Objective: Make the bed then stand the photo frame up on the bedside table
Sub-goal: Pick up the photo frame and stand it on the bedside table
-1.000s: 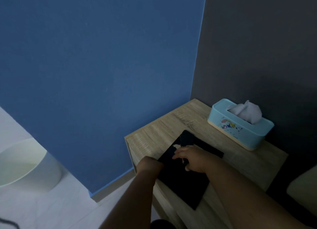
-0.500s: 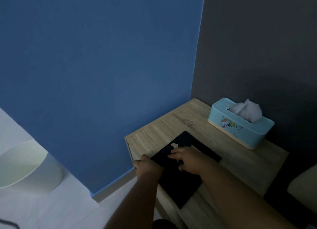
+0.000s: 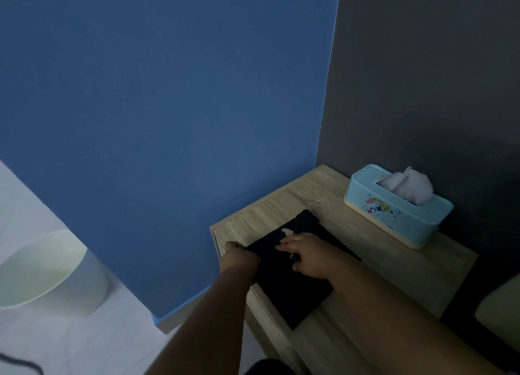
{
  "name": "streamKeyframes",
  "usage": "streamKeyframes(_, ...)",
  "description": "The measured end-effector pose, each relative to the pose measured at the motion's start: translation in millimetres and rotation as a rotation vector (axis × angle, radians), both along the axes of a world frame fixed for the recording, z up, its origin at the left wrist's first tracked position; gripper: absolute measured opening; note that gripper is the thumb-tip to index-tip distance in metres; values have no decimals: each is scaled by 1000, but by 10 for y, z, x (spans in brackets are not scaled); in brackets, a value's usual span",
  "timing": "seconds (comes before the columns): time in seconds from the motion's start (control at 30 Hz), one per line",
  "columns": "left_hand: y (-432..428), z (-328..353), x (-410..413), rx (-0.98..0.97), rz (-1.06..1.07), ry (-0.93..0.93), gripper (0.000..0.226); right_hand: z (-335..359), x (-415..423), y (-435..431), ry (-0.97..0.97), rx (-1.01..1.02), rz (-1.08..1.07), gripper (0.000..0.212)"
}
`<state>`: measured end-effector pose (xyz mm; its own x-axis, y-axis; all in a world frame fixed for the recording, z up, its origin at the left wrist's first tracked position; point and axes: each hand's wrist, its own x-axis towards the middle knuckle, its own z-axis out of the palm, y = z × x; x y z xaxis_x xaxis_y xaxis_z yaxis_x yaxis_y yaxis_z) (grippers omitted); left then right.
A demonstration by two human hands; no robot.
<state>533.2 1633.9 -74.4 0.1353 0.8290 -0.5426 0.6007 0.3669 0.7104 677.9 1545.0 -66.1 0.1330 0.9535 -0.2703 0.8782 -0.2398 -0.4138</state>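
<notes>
Black, the photo frame is laid flat on the table, lower centre. Its left edge is gripped by the left hand; the right hand is rested flat on top. A slow tilt is advised.

no legible text, tissue box print (cartoon only)

Surface: bedside unit with a light wood-grain top. Two items lie directly on it. Photo frame: black, lying flat, turned diagonally on the front-left part, one side reaching the surface's left edge, a small pale patch near its far end. Tissue box: pale blue with a cream base band and a cartoon print on its side. It sits at the far right, apart from the frame, with a white tissue standing out of its top slot.
</notes>
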Motion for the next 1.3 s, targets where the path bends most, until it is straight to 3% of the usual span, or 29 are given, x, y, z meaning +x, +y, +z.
streamKeyframes(0.17, 162, 341, 126, 158, 11, -115, 38, 292, -29, 62, 151, 108, -104, 52)
streamKeyframes(0.3, 297, 547, 233, 181, 46, -242, 37, 509, -72, 124, 316, 141, -205, 60)
streamKeyframes(0.5, 378, 717, 294, -14, 121, -570, 41, 735, -162, 182, 372, 184, -297, 60)
streamKeyframes(0.63, 275, 838, 254, -137, 195, -803, 16, 791, -206, 284, 266, 240, -353, 46)
streamKeyframes(0.7, 235, 838, 228, -165, 155, -878, 28, 829, -226, 340, 240, 292, -377, 37)
streamKeyframes(0.8, 172, 781, 178, -157, -54, -854, 50, 909, -225, 417, 183, 330, -419, 34)
streamKeyframes(1.03, -13, 638, 86, -94, -482, -696, 72, 1126, -127, 650, 266, 339, -659, 28)
streamKeyframes(1.3, 2, 652, 141, 123, -441, -697, 43, 1103, -36, 824, 633, 371, -838, 45)
